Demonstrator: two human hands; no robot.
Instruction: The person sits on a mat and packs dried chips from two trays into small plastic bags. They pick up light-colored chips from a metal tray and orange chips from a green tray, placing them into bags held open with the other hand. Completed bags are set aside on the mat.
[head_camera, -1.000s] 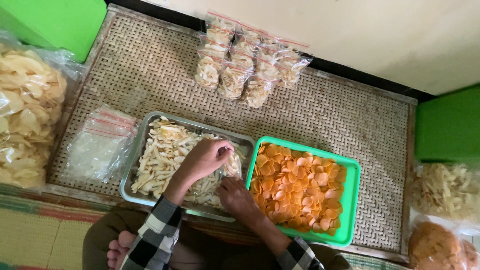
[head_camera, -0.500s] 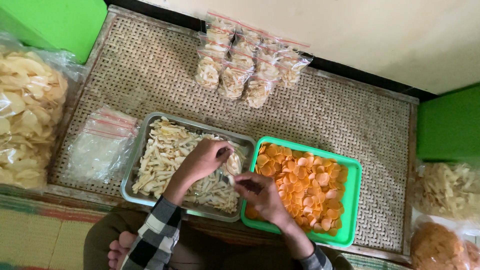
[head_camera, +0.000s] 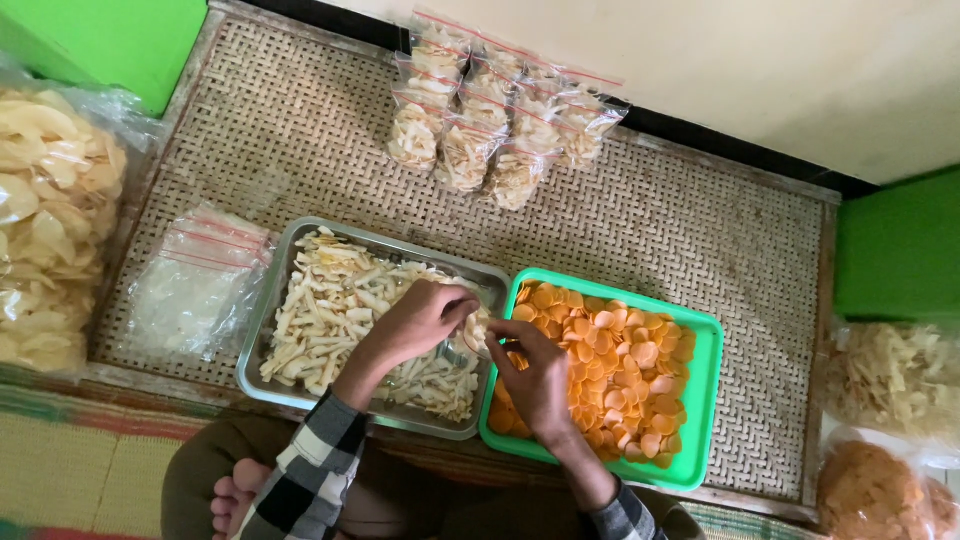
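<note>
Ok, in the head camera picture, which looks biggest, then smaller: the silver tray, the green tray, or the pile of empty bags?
1. Silver tray and green tray: these look about alike, too close to rank.
2. Pile of empty clear bags: plainly the smallest, lying left of the silver tray.

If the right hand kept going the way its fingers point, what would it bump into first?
Probably the left hand: the right hand points up-left toward the small bag pinched between them, above the metal tray. Depth is hard to judge.
</note>
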